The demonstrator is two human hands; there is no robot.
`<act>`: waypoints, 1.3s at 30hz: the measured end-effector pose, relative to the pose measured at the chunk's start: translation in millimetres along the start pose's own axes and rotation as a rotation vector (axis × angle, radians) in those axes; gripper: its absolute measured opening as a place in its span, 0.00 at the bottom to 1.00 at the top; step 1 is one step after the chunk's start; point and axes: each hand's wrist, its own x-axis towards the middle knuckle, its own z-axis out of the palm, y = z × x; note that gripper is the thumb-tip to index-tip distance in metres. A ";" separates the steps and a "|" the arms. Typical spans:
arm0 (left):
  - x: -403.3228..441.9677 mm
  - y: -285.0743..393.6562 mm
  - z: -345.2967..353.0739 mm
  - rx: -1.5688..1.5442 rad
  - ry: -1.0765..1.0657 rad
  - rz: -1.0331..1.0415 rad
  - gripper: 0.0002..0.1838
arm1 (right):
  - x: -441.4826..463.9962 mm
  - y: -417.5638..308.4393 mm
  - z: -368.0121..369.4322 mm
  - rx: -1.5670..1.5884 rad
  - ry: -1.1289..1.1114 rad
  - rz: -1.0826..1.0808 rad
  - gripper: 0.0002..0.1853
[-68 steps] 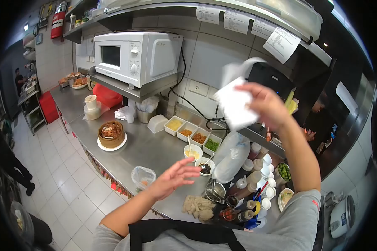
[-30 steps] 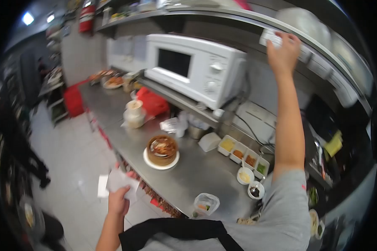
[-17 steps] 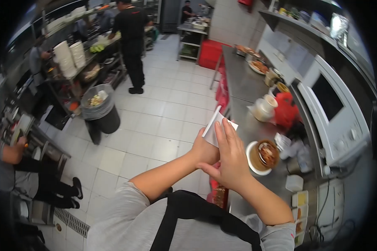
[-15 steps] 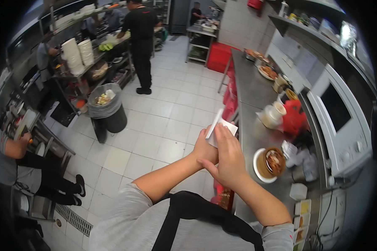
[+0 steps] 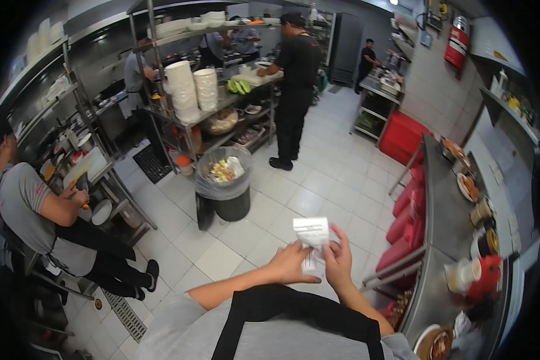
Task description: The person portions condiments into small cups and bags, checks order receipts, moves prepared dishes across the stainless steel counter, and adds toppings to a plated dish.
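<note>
A white paper slip [image 5: 311, 229] with printed lines is between my two hands at the lower middle, in front of my chest. My left hand [image 5: 291, 263] has its fingers closed on the slip's lower left part. On the right side, my right hand [image 5: 338, 259] pinches the same slip, its index finger raised at the edge. The lower end of the paper hangs between the hands and is partly hidden by the fingers.
A lined trash bin [image 5: 233, 204] stands ahead on the tiled floor. One co-worker [image 5: 42, 210] is at the left; another person [image 5: 297, 84] is by the shelving. At right, a steel counter [image 5: 441, 240] holds a bamboo steamer [image 5: 441, 345] and a red bag [image 5: 486, 279].
My right hand has come down from the shelf's slips to the paper in my left hand. The view has swung left from the counter, and the slip now shows its printed face.
</note>
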 end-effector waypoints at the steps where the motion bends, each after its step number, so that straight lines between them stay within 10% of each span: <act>1: 1.6 -16.7 -4.9 -0.062 -0.109 -0.086 0.46 | 13.2 10.0 7.5 0.135 0.041 0.020 0.23; 6: 48.3 -135.2 47.2 -0.474 -0.221 -0.037 0.37 | 90.1 66.2 20.3 0.537 0.120 0.174 0.21; 9: 85.0 -166.6 16.3 -0.222 -0.252 0.136 0.30 | 149.4 108.1 16.4 0.471 0.042 0.264 0.17; 12: 134.5 -201.4 12.4 -0.552 0.256 0.134 0.23 | 215.3 109.3 18.2 0.462 -0.023 0.285 0.15; 15: 197.4 -191.1 -56.3 -1.030 0.063 -0.245 0.23 | 299.5 127.7 3.8 0.423 -0.077 0.168 0.17; 26: 388.1 -352.5 -118.2 -0.235 0.545 -0.528 0.12 | 648.1 152.4 -57.1 0.038 -0.110 -0.156 0.22; 29: 434.8 -414.2 -85.2 -0.468 0.534 -0.554 0.13 | 716.6 152.7 -46.4 -0.134 -0.193 -0.166 0.21; 31: 475.8 -427.5 -87.2 -1.161 0.346 -0.453 0.18 | 761.0 173.2 -45.6 -0.117 -0.209 -0.180 0.21; 33: 517.4 -480.7 -80.3 -1.048 0.038 -0.393 0.18 | 804.8 185.7 -49.9 -0.132 -0.232 -0.161 0.20; 39: 694.3 -514.9 -149.5 -0.552 0.206 -0.360 0.16 | 936.9 224.4 -81.3 -0.175 -0.195 -0.086 0.18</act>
